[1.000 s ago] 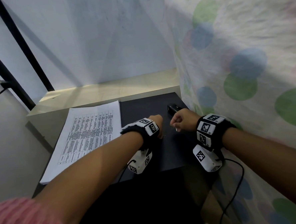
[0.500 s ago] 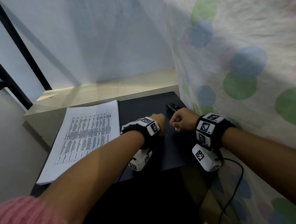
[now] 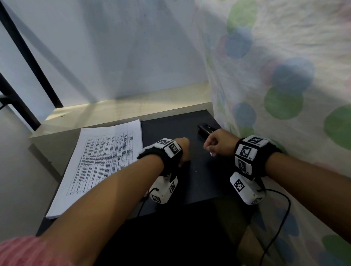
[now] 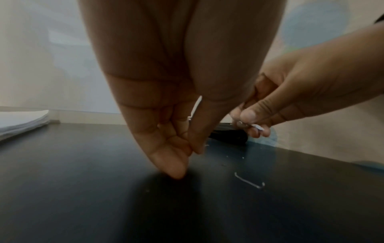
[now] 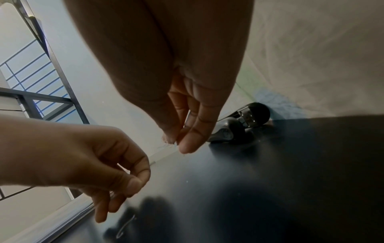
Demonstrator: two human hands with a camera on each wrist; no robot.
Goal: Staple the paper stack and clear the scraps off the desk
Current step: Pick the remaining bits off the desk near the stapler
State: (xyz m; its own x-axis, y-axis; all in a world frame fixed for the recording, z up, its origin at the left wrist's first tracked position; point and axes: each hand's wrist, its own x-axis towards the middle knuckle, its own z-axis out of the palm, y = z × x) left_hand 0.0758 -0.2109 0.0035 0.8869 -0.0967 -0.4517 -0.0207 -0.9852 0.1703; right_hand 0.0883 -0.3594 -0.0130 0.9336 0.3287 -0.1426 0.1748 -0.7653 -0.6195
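Note:
A printed paper stack lies on the left of the black desk. A black stapler lies at the far right by the curtain, also seen as the stapler. My left hand hovers low over the desk's middle, fingers curled, pinching a thin white scrap. My right hand is just right of it, pinching a small white scrap between thumb and fingers. A bent loose staple lies on the desk between the hands, together with several tiny specks.
A spotted curtain hangs along the desk's right edge. A pale wooden shelf runs behind the desk under a white wall. A black cable trails from my right wrist. Black rails stand at the far left.
Hardly anything differs. Both hands stay over the middle of the desk, close together, and the paper stack and stapler have not moved.

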